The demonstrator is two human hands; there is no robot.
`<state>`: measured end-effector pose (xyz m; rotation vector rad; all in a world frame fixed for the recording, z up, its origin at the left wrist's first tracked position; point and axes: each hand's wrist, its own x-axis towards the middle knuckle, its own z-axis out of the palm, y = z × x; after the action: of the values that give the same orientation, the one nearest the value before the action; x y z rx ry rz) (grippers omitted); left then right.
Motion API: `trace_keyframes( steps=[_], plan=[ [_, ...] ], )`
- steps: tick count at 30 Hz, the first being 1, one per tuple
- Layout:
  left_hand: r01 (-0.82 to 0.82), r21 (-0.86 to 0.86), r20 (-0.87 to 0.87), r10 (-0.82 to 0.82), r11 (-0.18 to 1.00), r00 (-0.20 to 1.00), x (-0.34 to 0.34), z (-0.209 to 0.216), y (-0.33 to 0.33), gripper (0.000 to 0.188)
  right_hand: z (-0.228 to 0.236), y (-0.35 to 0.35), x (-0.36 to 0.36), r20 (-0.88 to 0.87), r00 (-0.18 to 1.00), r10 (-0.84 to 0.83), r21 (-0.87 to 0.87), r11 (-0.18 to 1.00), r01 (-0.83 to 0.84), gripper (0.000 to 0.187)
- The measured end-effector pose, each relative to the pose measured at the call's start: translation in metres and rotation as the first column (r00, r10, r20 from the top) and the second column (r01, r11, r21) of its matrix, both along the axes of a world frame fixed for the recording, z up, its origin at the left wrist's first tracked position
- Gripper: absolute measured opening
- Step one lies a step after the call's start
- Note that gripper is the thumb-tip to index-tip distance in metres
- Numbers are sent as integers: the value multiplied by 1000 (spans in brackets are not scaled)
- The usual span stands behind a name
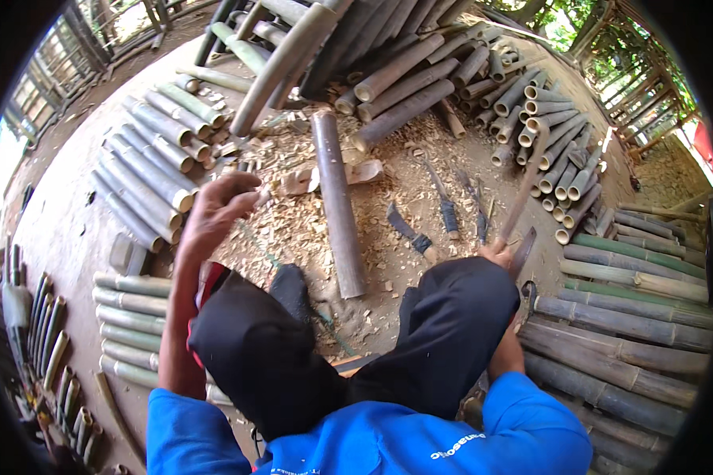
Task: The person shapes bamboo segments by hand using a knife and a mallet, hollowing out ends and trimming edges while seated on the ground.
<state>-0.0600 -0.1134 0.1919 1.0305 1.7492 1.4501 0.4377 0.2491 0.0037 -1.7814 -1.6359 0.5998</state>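
My left hand [216, 210] is raised over the wood chips to the left of a dark bamboo tube [339, 202]. Its fingers are bent but apart, with nothing seen in them. The tube lies lengthwise in front of my feet, across a pale chopped wood block [364, 171]. By my right knee, my right hand [497, 253], partly hidden by the knee, is closed around a slim brown wooden stick [524, 186] that slants up and away. Next to that hand is a dark flat blade [523, 252]; whether I hold it too cannot be made out.
A curved blade [402, 222] and a knife with a black-wrapped handle [449, 215] lie on the ground ahead. Wood chips [281, 229] cover the middle. Stacks of cut bamboo [154, 162] stand left, more bamboo pieces [558, 134] far right, and long poles [618, 348] lie near right.
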Motion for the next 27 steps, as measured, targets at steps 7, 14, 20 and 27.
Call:
trace_keyframes(
  steps=[7, 14, 20, 27],
  plan=[
    [53, 104, -615, 22, 993, 788, 134, 139, -114, 14, 82, 50, 25, 373, 924, -86, -86, 988, 126, 75],
    [642, -416, -175, -749, 644, 639, 277, 36, -153, 21, 269, -122, -44, -38, 552, 833, -173, 539, -825, 30],
    [602, -434, -73, -692, 671, 718, 289, 18, -154, 26, 299, -254, -46, -76, -22, 997, -173, -35, -984, 18],
    [489, -558, -215, -686, 671, 695, 288, 23, -158, 36, 221, -318, -31, -153, -360, 920, -440, -390, -809, 31]
  ],
)
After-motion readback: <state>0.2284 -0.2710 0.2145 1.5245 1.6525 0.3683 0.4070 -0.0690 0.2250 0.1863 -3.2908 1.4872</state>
